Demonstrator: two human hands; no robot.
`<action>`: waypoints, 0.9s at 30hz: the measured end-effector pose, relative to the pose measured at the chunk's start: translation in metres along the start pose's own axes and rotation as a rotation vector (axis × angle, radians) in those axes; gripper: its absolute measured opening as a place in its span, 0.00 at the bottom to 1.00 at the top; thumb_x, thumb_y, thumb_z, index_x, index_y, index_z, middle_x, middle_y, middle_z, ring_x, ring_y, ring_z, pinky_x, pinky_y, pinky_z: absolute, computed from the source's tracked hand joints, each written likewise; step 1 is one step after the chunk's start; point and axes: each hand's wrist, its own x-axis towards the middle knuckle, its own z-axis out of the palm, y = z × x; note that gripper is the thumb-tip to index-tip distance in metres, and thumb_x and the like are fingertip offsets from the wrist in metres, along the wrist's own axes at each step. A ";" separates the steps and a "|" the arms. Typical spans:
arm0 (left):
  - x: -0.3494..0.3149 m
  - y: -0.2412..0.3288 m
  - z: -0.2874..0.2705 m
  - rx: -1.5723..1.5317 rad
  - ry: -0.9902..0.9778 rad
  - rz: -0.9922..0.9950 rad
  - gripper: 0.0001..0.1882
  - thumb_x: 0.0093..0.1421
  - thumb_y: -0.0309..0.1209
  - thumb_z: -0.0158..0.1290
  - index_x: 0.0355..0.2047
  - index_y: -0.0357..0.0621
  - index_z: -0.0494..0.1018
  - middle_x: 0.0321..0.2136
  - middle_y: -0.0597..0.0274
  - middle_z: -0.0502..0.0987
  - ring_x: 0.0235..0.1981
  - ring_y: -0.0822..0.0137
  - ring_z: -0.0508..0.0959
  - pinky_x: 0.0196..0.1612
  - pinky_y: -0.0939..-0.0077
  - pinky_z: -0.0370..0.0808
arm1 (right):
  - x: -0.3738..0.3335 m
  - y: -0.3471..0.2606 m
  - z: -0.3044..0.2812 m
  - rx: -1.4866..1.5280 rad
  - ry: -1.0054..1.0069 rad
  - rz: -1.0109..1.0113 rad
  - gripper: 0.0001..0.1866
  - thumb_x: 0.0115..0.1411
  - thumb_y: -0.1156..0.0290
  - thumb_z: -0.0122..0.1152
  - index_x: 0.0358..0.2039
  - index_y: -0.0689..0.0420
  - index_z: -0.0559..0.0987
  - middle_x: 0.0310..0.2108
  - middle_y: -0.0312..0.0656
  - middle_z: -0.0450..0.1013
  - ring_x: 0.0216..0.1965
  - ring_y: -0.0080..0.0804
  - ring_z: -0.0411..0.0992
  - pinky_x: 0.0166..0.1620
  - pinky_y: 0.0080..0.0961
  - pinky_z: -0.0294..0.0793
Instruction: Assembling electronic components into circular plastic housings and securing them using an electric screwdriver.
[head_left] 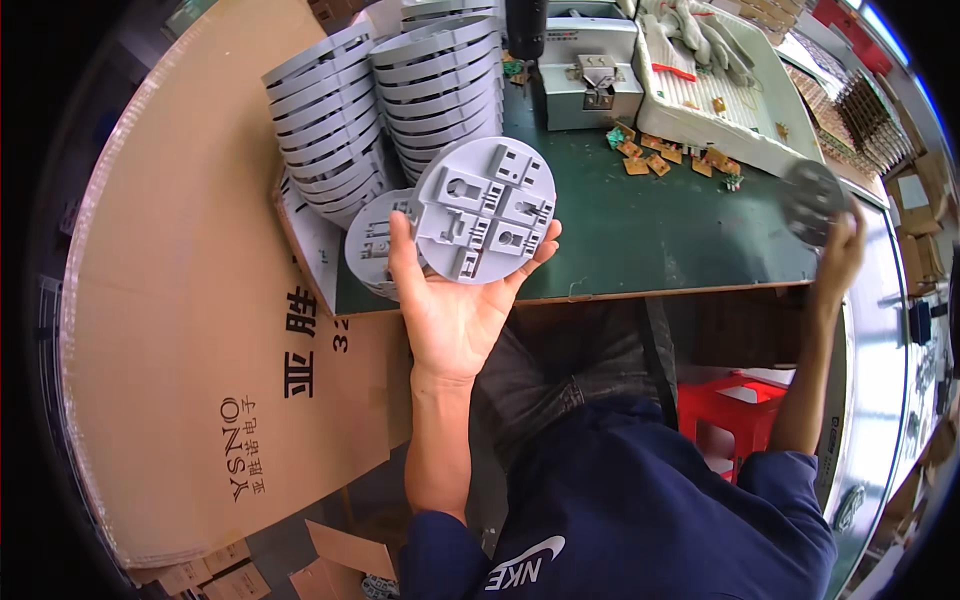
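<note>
My left hand (455, 325) is raised palm up at the table's front edge. Its thumb and fingers grip the rim of a round grey plastic base (432, 250), whose moulded slots and raised blocks face me. Far to the right, my right hand (845, 250) holds a dark round disc (815, 203) by its edge. That disc is smeared by motion, so its details cannot be made out. Just left of the held base, a similar grey base (370, 245) lies near the table edge. Behind it rise tall stacks of grey round plastic rings (325, 130).
A grey metal fixture (590, 100) stands at the back of the green table (620, 240). Several small circuit boards (655, 160) lie before it. A white tray (740, 130) holds gloves (695, 40). Large cardboard (180, 300) fills the left; a red stool (735, 410) stands below the table.
</note>
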 end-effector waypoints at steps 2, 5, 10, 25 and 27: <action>0.009 -0.008 -0.001 0.008 -0.007 -0.022 0.44 0.69 0.64 0.43 0.67 0.35 0.61 0.59 0.42 0.73 0.54 0.38 0.78 0.58 0.48 0.77 | 0.045 0.066 -0.070 -0.065 0.241 0.103 0.24 0.71 0.62 0.53 0.62 0.61 0.74 0.38 0.38 0.77 0.32 0.22 0.71 0.36 0.21 0.72; 0.018 -0.014 -0.007 0.079 0.013 -0.027 0.43 0.69 0.64 0.44 0.66 0.35 0.63 0.57 0.44 0.74 0.53 0.43 0.79 0.58 0.51 0.77 | 0.070 0.148 -0.172 -0.321 0.365 0.256 0.25 0.70 0.61 0.53 0.61 0.63 0.73 0.49 0.51 0.77 0.42 0.37 0.77 0.38 0.29 0.78; 0.023 -0.018 -0.009 0.104 0.046 -0.033 0.42 0.69 0.63 0.45 0.63 0.35 0.65 0.54 0.46 0.76 0.51 0.49 0.80 0.57 0.54 0.77 | 0.058 0.204 -0.249 -0.473 0.227 0.593 0.29 0.69 0.53 0.52 0.62 0.61 0.72 0.45 0.48 0.80 0.45 0.43 0.79 0.42 0.37 0.81; 0.022 -0.024 -0.001 0.093 0.079 -0.029 0.38 0.70 0.60 0.48 0.62 0.36 0.65 0.54 0.50 0.75 0.53 0.55 0.77 0.59 0.54 0.76 | -0.041 -0.106 0.091 -0.072 -0.730 -0.256 0.16 0.68 0.71 0.62 0.55 0.49 0.82 0.39 0.36 0.80 0.40 0.23 0.76 0.42 0.25 0.76; 0.020 -0.022 0.001 0.102 0.079 -0.025 0.38 0.70 0.60 0.48 0.62 0.36 0.65 0.55 0.50 0.75 0.54 0.55 0.77 0.59 0.54 0.76 | -0.052 -0.107 0.129 -0.133 -0.772 -0.430 0.20 0.66 0.66 0.65 0.58 0.48 0.79 0.44 0.41 0.78 0.46 0.37 0.78 0.47 0.32 0.77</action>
